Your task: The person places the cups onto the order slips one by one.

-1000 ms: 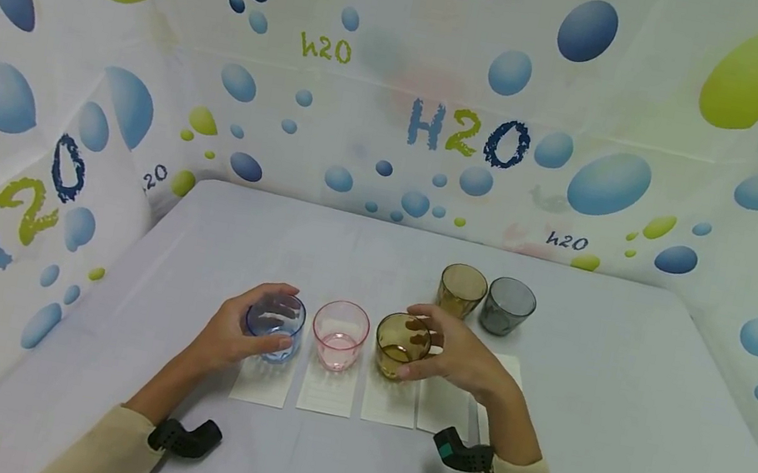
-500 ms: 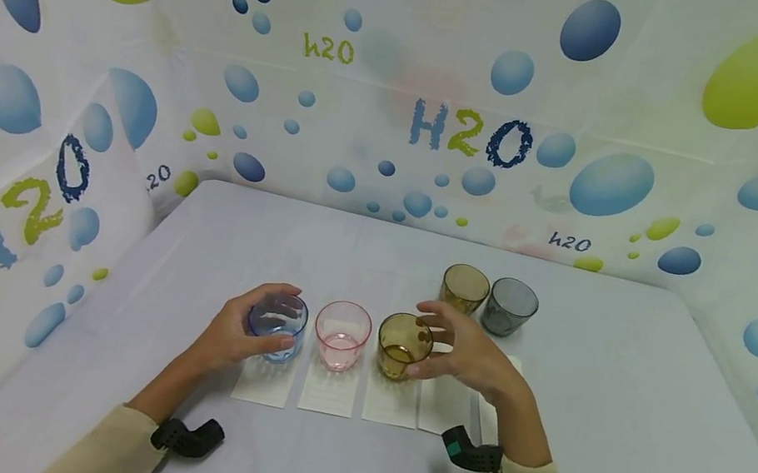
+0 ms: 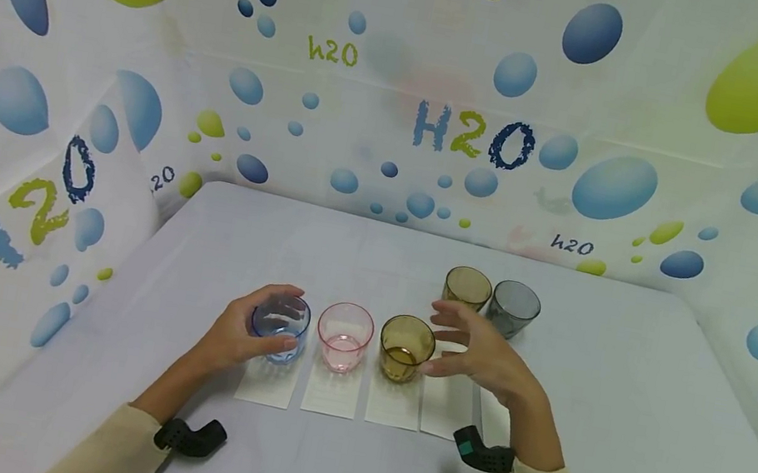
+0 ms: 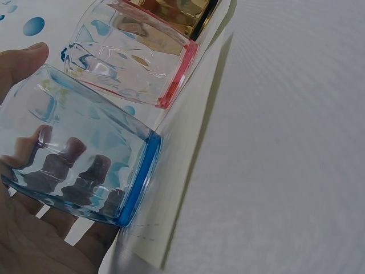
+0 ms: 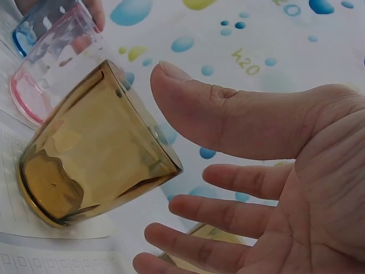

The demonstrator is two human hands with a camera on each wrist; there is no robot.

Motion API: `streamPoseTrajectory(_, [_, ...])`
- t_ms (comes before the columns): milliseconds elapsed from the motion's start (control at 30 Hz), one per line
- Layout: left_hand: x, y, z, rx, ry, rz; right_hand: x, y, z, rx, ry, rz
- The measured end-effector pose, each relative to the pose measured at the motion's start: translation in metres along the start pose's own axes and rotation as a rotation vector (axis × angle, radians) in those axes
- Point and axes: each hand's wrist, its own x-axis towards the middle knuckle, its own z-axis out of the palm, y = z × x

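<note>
The left hand curls round one blue glass tumbler, probably slippery and breakable, best held by its sides. Just beside the spread right hand stands one amber glass tumbler of two. One pink glass tumbler stands between the hands, one grey glass tumbler beyond the right; five oblong white paper cards lie below.

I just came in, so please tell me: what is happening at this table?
A person's left hand holds a blue glass. The right hand is beside an amber glass without touching it. A pink glass stands between those two. Another amber glass and a grey glass stand farther back.
</note>
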Motion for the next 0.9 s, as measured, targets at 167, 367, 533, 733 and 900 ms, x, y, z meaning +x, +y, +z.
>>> streamPoseTrajectory(167, [0.0, 0.002, -0.001, -0.017, -0.007, -0.003, -0.002, 0.001, -0.004, -0.003, -0.003, -0.019])
streamPoseTrajectory(367, [0.0, 0.001, -0.001, -0.022, -0.008, 0.004, -0.005, 0.0, -0.008, -0.008, 0.002, -0.017])
streamPoseTrajectory(533, [0.0, 0.0, -0.001, -0.021, -0.008, 0.008, -0.007, -0.001, -0.012, -0.014, 0.019, -0.018])
streamPoseTrajectory(733, [0.0, 0.002, 0.0, -0.018, -0.005, 0.005, -0.009, -0.001, -0.017, -0.075, 0.058, -0.002])
streamPoseTrajectory(900, [0.0, 0.001, 0.0, -0.011, 0.003, -0.004, -0.01, -0.002, -0.017, -0.102, 0.09, 0.0])
